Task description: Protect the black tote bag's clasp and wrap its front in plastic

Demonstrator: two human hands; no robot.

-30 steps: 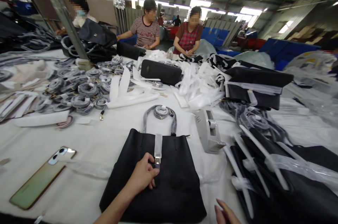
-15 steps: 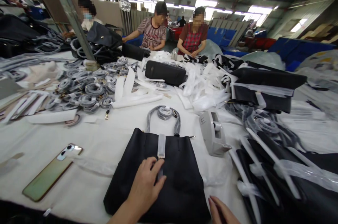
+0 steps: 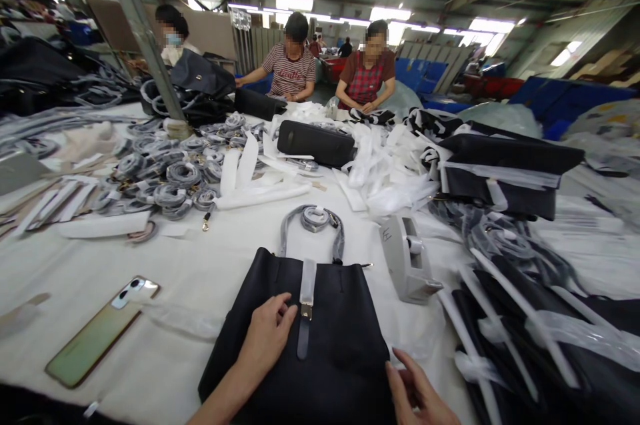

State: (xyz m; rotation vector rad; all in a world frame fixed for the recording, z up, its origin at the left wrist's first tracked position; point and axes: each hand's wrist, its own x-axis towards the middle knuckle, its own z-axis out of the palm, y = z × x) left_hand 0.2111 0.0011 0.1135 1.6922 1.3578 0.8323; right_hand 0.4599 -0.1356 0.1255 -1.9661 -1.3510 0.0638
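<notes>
A black tote bag lies flat on the table in front of me, its handles pointing away. A strap with a gold clasp runs down the front, its upper part under a white wrap and its dark tip hanging free. My left hand rests on the bag just left of the clasp, fingers loosely bent and holding nothing. At the bag's lower right edge is my right hand, thumb and fingers apart; whether it touches the edge I cannot tell. A coiled wrapped strap sits within the wrapped handle.
A tape dispenser stands right of the bag; a green phone lies left. Coiled straps and white padding cover the table beyond. Black bags are piled on the right. Several people work across the table.
My left hand has moved left off the clasp, so the clasp and strap tip now show. My right hand has come up to the bag's right edge.
</notes>
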